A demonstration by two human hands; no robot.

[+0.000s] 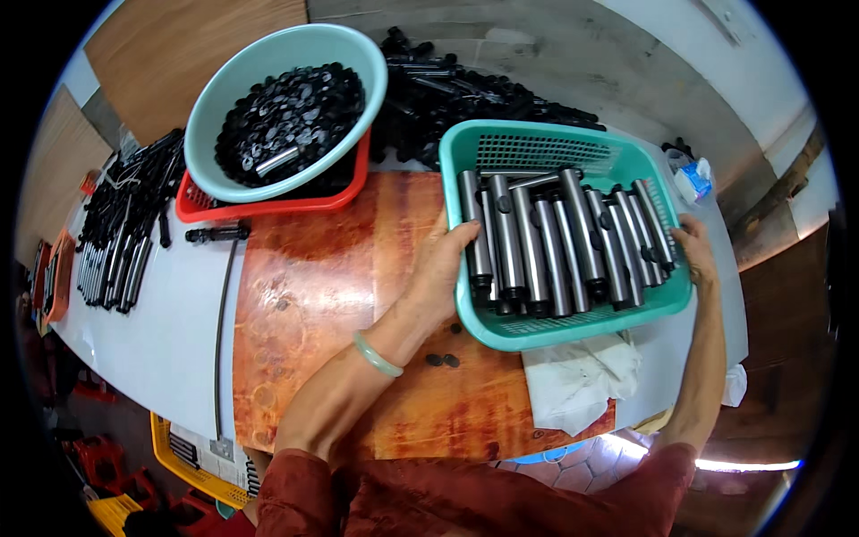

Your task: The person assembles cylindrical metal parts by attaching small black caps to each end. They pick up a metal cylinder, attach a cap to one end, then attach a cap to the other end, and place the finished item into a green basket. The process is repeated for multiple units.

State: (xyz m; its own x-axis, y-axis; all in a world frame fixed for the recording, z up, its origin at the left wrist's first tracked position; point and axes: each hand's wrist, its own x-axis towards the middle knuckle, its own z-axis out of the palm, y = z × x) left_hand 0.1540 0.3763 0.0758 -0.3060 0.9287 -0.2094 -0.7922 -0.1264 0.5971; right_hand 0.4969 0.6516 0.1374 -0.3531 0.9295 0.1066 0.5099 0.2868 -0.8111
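Right now both hands grip a teal plastic basket (573,327) by its two short sides: the left hand (445,268) curls over the left rim, fingers inside against the nearest tube, and the right hand (696,252) clasps the right rim. The basket has slotted walls and a rounded lip, and it is packed with grey metal tubes (559,237) lying side by side, most with a black end (a few lie crosswise at the back). It sits on a reddish-brown board (313,295) laid on the white table (152,340), its right part over the table past the board's edge. A pale green bangle (377,354) circles the left wrist. Just below the basket lie a crumpled white cloth (577,376) and two small black caps (442,361). Farther left, a pale green bowl (224,98) of black caps rests in a red tray (268,208).
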